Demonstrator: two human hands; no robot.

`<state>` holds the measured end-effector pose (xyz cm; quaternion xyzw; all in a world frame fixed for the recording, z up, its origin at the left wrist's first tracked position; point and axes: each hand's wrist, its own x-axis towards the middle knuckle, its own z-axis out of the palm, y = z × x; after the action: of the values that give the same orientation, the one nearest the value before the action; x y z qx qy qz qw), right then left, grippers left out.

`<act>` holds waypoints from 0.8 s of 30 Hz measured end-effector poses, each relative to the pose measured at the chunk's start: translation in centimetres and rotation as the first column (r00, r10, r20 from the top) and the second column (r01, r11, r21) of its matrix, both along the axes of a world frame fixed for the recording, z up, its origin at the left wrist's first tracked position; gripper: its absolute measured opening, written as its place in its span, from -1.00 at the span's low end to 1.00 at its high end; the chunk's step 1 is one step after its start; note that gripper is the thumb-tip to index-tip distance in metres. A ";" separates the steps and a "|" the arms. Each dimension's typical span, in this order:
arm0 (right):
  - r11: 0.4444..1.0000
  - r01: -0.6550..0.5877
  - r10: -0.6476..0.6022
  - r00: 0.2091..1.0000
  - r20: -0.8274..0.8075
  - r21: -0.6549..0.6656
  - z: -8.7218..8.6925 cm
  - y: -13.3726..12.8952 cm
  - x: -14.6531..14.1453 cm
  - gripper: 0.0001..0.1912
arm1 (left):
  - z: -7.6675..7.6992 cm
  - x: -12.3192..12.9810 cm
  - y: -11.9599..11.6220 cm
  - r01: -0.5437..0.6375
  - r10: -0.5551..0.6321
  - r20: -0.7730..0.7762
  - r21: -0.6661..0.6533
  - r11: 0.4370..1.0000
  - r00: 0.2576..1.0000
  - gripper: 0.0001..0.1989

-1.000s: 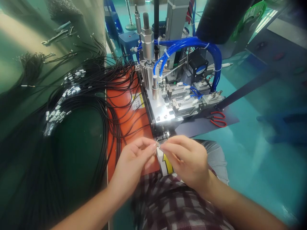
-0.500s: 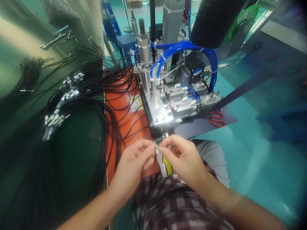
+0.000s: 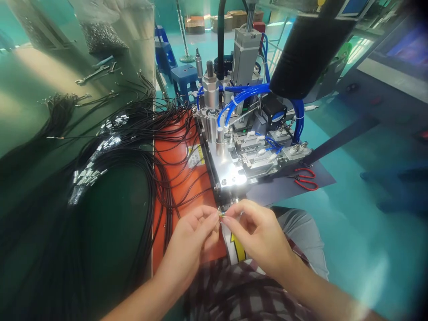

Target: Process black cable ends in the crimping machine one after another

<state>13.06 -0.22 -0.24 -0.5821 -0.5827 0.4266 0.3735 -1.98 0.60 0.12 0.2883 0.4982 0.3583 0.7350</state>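
Thin light-coloured wires (image 3: 221, 215) show between my fingertips, in front of the metal machine (image 3: 230, 171). My left hand (image 3: 194, 232) pinches them from the left, thumb against forefinger. From the right, my right hand (image 3: 259, 227) pinches the wires' other side, its fingertips nearly touching those of my left hand. Below both hands is a white label with a yellow arrow (image 3: 239, 249). Black cables (image 3: 163, 178) lie over the orange plate (image 3: 180, 178) left of the machine. The exact wire ends are too small to tell.
A bundle of black cables with shiny metal ends (image 3: 88, 176) spreads over the green table (image 3: 113, 209). Red-handled scissors (image 3: 306, 179) lie right of the machine. Wrenches (image 3: 96, 73) lie at the back left. A black cylinder (image 3: 307, 58) hangs above the machine, and a blue stool (image 3: 184, 73) stands behind.
The view has tilted up, so the machine and both hands appear lower and slightly further right. Both hands keep their pinch, and the wires between the fingertips show a little more clearly.
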 end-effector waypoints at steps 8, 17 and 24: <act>0.941 -0.066 -0.021 0.968 -0.251 -0.333 0.4 0.8 0.2 -0.85 | -0.1 -0.2 0.0 0.047 -0.047 -0.005 0.020 0.999 0.999 -0.78; 0.945 -0.081 0.002 0.970 -0.242 -0.317 0.4 0.8 0.6 -0.83 | -0.3 -0.2 -0.1 0.077 -0.076 -0.033 0.028 0.997 0.997 -0.76; 0.971 -0.161 0.152 0.986 -0.065 -0.176 0.8 0.8 1.1 -0.85 | -0.1 0.0 -0.3 0.168 -0.140 -0.211 0.118 0.979 0.967 -0.78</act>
<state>14.16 0.63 0.52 -0.5549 -0.5760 0.5205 0.2990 -2.00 0.26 0.01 0.4101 0.5207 0.3019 0.6852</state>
